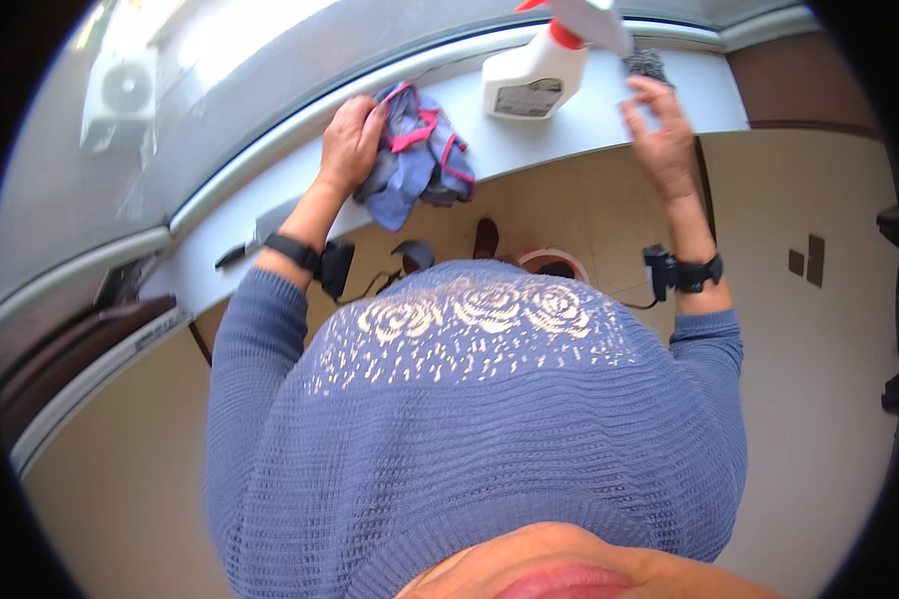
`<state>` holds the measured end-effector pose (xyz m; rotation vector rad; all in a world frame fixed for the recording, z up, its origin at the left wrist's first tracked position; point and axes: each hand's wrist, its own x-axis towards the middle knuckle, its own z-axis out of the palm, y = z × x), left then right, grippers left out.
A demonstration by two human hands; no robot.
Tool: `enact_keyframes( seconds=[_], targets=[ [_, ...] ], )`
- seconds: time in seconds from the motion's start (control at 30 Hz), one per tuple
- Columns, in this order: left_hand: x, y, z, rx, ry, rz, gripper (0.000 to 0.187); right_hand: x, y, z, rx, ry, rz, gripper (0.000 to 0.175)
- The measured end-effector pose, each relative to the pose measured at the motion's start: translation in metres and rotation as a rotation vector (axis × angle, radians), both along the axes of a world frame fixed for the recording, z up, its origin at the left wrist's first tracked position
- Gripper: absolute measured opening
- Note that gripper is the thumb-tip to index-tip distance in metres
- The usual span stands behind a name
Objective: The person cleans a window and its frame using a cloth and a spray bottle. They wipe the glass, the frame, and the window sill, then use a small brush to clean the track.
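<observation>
My left hand [350, 142] grips the edge of a crumpled blue-grey cloth [404, 176] with pink trim. The cloth lies on a white windowsill [607, 120] and hangs over its front edge. To the right of it stands a white spray bottle [536, 82] with a red collar and a label bearing writing. My right hand [661, 138] is raised right of the bottle, slightly blurred, with thumb and fingers apart and nothing seen between them. Just beyond its fingertips sits a grey mesh scourer, seemingly steel wool [646, 67].
A flat scraper-like tool with a black handle [231, 255] lies on the sill, partly behind my left forearm. Window glass [270, 75] rises behind the sill. Below are a round-rimmed container [580, 262] and a dark shoe [485, 237]. Wall switches [815, 260] are at right.
</observation>
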<state>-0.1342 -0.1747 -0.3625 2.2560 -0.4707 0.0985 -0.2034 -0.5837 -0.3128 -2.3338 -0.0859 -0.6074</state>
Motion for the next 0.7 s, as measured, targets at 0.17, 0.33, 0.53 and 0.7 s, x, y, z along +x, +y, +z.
enact_keyframes(
  seconds=[0.17, 0.33, 0.53, 0.7],
  targets=[
    [-0.023, -0.013, 0.028, 0.249, -0.005, -0.181, 0.057, -0.042, 0.080, 0.006, 0.236, 0.294, 0.337, 0.025],
    [-0.032, -0.019, 0.028, 0.317, -0.071, -0.126, 0.055, -0.048, 0.109, 0.001, 0.356, 0.288, 0.486, 0.025],
    [-0.034, -0.015, 0.012, 0.312, -0.068, -0.093, 0.059, -0.012, 0.018, 0.010, 0.250, -0.081, -0.069, 0.016],
    [-0.038, -0.016, 0.006, 0.325, -0.133, -0.053, 0.058, 0.035, -0.056, -0.021, -0.293, -0.107, -0.340, 0.035]
  ],
)
